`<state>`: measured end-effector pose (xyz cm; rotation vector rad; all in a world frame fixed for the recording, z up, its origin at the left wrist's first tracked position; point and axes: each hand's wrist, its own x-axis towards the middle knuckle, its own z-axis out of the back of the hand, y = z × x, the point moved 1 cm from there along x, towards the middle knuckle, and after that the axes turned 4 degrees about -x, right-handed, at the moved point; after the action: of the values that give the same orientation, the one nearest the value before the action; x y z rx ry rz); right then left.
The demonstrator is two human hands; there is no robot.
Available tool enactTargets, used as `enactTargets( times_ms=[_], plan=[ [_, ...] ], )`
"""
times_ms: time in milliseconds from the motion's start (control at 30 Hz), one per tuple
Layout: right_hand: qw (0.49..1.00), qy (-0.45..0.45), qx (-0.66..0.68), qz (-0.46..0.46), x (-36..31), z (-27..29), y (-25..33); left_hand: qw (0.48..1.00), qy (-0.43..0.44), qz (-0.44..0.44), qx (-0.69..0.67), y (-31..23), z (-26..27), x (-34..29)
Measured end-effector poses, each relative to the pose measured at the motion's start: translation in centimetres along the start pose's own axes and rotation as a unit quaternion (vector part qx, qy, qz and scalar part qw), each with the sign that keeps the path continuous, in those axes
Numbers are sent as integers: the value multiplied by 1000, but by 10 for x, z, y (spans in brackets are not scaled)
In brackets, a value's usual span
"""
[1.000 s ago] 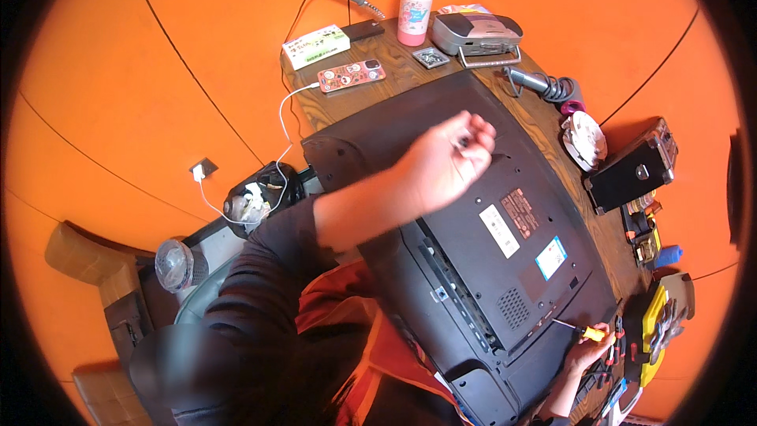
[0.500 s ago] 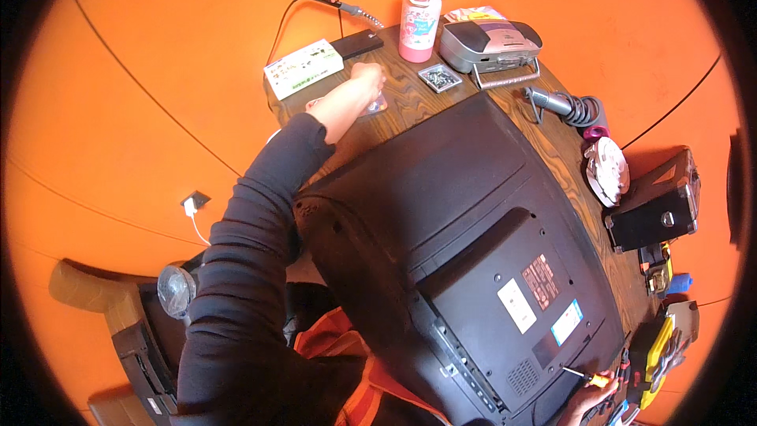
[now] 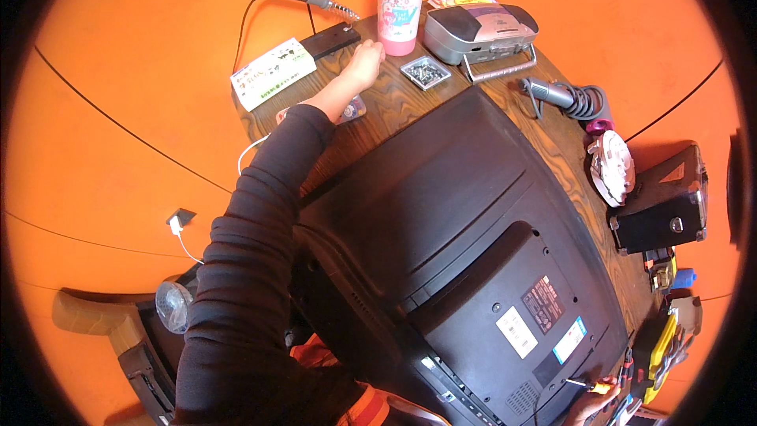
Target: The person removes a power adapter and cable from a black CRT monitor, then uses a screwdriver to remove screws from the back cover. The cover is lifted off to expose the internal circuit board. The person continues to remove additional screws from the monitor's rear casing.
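Observation:
My left hand [image 3: 364, 65] reaches across to the far side of the wooden table, beside the base of a pink and white bottle [image 3: 400, 12]. Its fingers are curled together, and whatever they may hold is hidden. Just right of it sits a small clear tray of screws [image 3: 425, 72]. At the lower right, my right hand [image 3: 590, 405] grips a screwdriver [image 3: 601, 387] with a yellow and orange handle, its shaft pointing left over the back panel of a large black television or monitor [image 3: 465, 213]. That panel lies facing up on the table.
A white patterned box [image 3: 274, 75] and a soldering iron [image 3: 315, 1] are at the far left. A grey radio-like device [image 3: 481, 34], a corded grey tool [image 3: 560, 99] and a black case [image 3: 662, 201] line the right side. Yellow-handled tools [image 3: 662, 355] lie lower right.
My left hand has moved forward and right, closer to the bottle and the screw tray. The whole view has shifted slightly. My right hand still holds the screwdriver near the same spot.

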<state>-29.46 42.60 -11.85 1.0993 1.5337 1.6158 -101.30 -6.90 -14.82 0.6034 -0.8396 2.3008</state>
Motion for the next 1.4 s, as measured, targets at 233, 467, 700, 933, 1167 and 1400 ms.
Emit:
enactTargets(
  times_ms=[233,467,700,933,1167,1400],
  plan=[
    [999,-6,1,45,-8,-22,9,998,56,-14,-40,-3,14,-1],
    [997,-67,18,29,-11,-37,19,988,94,72,-97,-11,33,-4],
    [998,-56,8,26,-10,-34,18,955,124,129,-237,-6,36,-10],
    [996,-77,8,43,-13,-37,19,942,137,131,-276,-18,53,-12],
    [997,-68,19,24,-12,-44,20,974,215,47,48,-59,120,-96],
    [997,-56,49,6,-13,-55,30,967,191,47,161,-52,128,-130]
  ],
)
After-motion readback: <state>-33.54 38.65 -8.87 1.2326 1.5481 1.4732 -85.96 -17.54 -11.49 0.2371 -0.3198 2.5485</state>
